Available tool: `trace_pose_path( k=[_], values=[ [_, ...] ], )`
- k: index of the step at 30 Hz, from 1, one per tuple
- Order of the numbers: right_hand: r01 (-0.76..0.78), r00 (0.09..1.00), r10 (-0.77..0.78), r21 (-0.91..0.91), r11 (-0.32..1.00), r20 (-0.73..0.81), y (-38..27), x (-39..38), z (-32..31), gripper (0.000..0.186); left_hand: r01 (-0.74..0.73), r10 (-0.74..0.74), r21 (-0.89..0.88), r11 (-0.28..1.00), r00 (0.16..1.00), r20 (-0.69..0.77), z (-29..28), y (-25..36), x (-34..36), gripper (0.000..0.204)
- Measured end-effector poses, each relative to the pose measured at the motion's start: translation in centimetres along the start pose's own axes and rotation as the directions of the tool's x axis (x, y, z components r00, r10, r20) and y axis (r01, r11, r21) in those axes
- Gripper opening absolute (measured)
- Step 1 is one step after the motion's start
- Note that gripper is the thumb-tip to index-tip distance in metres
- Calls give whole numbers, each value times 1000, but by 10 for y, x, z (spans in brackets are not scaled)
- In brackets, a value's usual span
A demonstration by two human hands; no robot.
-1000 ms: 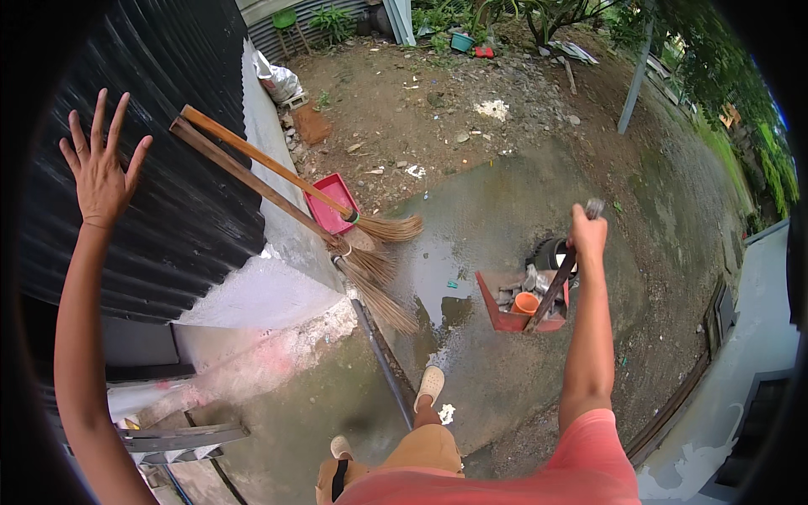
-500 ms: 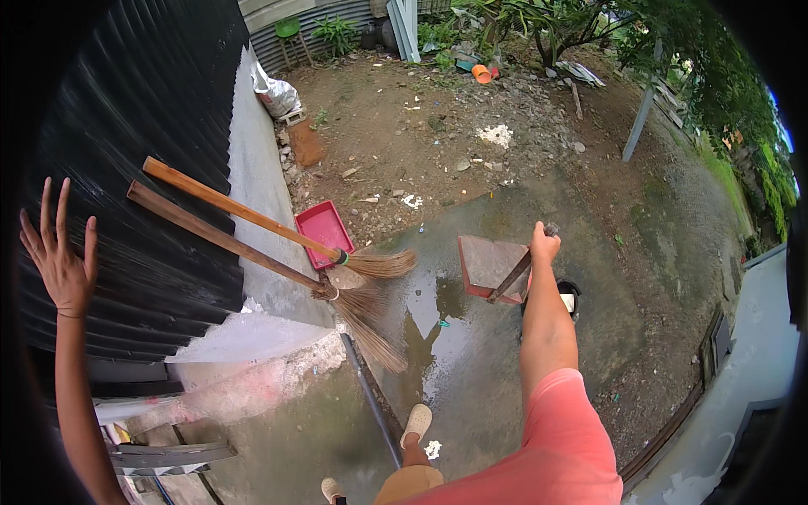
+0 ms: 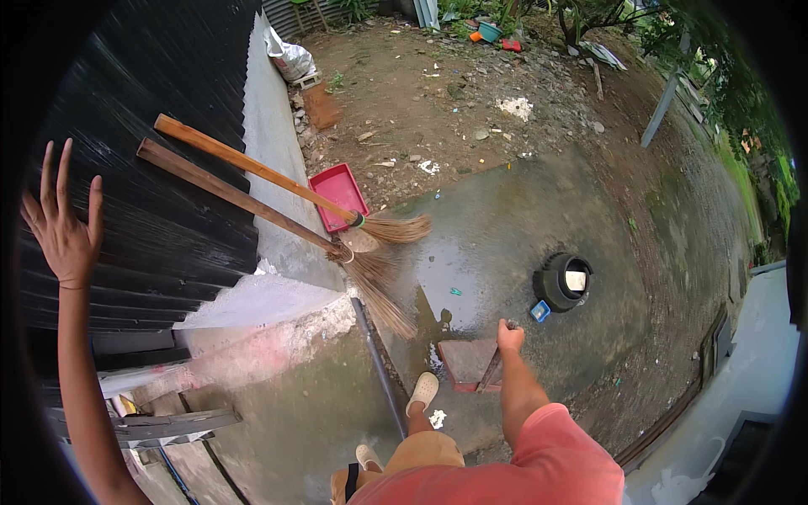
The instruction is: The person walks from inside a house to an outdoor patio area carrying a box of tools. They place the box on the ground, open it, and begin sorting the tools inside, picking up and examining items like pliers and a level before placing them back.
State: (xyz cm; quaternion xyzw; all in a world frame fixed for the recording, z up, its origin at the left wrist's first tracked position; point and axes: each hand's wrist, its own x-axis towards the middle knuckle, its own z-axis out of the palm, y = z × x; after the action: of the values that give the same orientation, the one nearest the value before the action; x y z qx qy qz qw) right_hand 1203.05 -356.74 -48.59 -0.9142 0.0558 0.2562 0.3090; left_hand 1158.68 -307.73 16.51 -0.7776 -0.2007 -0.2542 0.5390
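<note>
My right hand (image 3: 510, 337) is closed round the upper end of the handle of a dustpan, low in front of my body. The dustpan's flat reddish-grey pan (image 3: 465, 360) hangs to the left of that hand, near my foot in a beige clog (image 3: 422, 391). Raised at the far left, my left hand (image 3: 66, 240) is open with its fingers spread, in front of the black corrugated wall (image 3: 168, 76). Whether it touches the wall, I cannot tell. Two stick brooms, one with an orange-brown handle (image 3: 244, 162) and one with a darker handle (image 3: 231, 195), lean against the wall.
A red tray (image 3: 338, 187) lies behind the broom bristles. On the wet concrete stand a black rounded container (image 3: 555, 282) and a small blue container (image 3: 539, 311). A dark pipe (image 3: 379, 366) runs along the ground. Teal (image 3: 488, 32) and red (image 3: 512, 45) containers lie at the back.
My right hand has brought the dustpan nearer my body and lower, uncovering the black and blue containers. The view has tilted down. Containers at the back appear rearranged. My left hand stays raised.
</note>
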Motion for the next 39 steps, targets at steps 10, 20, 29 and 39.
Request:
trace_pose_path(
  k=[10, 20, 29, 39],
  values=[
    [209, 943, -253, 208, 956, 216, -353, 12, -83, 34, 60, -62, -32, 998, 996, -71, -9, -6, -17, 65],
    [515, 838, -346, 401, 757, -422, -369, -47, -71, 47, 7, -16, -110, 994, 996, -83, -44, -12, -40, 58],
    [529, 792, -588, 296, 795, 162, 37, -240, -11, 39, 251, -345, -720, 647, 939, 17, -263, 119, -334, 20],
    [642, 711, -688, -532, 553, 142, 320, -587, 46, 66, 762, -173, 579, -288, -637, 751, -873, 122, -1090, 19]
  ],
)
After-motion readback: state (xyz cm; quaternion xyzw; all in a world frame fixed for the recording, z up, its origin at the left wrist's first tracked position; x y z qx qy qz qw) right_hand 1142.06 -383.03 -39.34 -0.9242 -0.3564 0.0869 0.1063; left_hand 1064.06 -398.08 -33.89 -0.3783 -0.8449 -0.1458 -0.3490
